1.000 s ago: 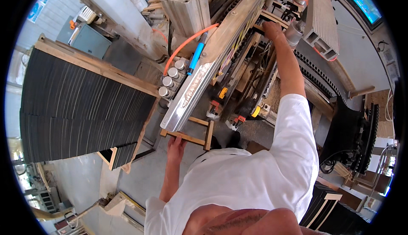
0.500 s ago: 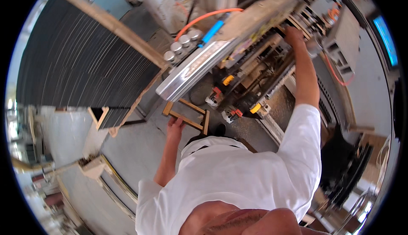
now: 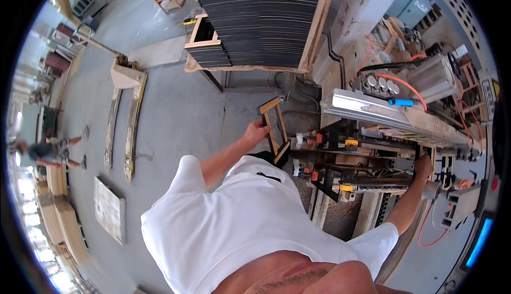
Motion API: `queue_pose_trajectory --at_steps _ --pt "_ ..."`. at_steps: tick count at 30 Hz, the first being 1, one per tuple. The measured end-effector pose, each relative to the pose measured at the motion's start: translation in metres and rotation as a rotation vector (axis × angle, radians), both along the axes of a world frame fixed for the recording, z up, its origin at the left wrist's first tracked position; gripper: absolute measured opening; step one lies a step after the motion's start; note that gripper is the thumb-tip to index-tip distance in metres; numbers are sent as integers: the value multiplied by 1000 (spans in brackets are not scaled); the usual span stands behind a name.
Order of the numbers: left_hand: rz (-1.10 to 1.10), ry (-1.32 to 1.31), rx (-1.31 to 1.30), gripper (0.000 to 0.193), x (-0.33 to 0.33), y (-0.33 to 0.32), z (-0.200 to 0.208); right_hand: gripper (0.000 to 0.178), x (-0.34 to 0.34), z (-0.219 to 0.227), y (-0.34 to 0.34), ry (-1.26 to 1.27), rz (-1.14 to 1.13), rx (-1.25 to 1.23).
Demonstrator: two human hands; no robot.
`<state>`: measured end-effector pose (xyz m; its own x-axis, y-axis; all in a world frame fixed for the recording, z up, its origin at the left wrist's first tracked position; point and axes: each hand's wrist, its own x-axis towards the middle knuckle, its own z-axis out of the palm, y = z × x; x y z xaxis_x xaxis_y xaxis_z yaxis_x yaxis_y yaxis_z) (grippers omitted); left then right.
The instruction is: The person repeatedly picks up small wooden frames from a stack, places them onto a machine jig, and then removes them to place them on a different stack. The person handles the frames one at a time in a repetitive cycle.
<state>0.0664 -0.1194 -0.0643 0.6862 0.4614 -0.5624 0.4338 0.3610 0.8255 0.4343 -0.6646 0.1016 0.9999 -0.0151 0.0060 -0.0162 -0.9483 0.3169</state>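
Observation:
A small rectangular wooden frame point(image 3: 270, 105) hangs in my left hand point(image 3: 257, 132), whose fingers are closed on one of its long sides. The frame is tilted, in front of my waist and left of the machine. My right arm reaches far across the machine point(image 3: 362, 150), with my right hand point(image 3: 423, 165) down among its rails beside a light wooden strip point(image 3: 432, 160). The fingers there look curled, but what they hold is hidden. Red and yellow clamp parts point(image 3: 319, 138) sit at the machine's near ends.
A tall stack of dark-edged panels point(image 3: 266, 22) stands ahead on a support. A pallet jack point(image 3: 139, 118) and a pale board point(image 3: 110, 209) are on the floor at left. Another person point(image 3: 53, 150) is at far left. A lit screen point(image 3: 479, 243) stands at right.
My view has swung left, so the machine and panel stack now appear farther right. The wooden frame stays in my left hand, and my right hand stays in the machine.

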Motion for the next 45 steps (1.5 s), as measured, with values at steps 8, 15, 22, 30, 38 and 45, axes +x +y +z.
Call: queue_pose_trajectory --at_steps 8,15,22,30,38,45 --pt "90 -7 171 29 -31 63 17 31 -10 12 19 37 -77 -7" --pt "308 -200 211 30 -63 206 45 41 -10 6 5 3 -116 65" --pt "508 -360 273 33 -47 407 95 35 -82 55 77 -622 -35 530" --pt "477 -124 508 33 78 557 80 6 -253 -1 307 -521 111 1134" --pt "355 75 648 37 145 569 40 11 -348 -133 429 197 -137 1385" --pt "490 -9 622 37 131 577 42 10 -388 -157 442 302 -69 1117"
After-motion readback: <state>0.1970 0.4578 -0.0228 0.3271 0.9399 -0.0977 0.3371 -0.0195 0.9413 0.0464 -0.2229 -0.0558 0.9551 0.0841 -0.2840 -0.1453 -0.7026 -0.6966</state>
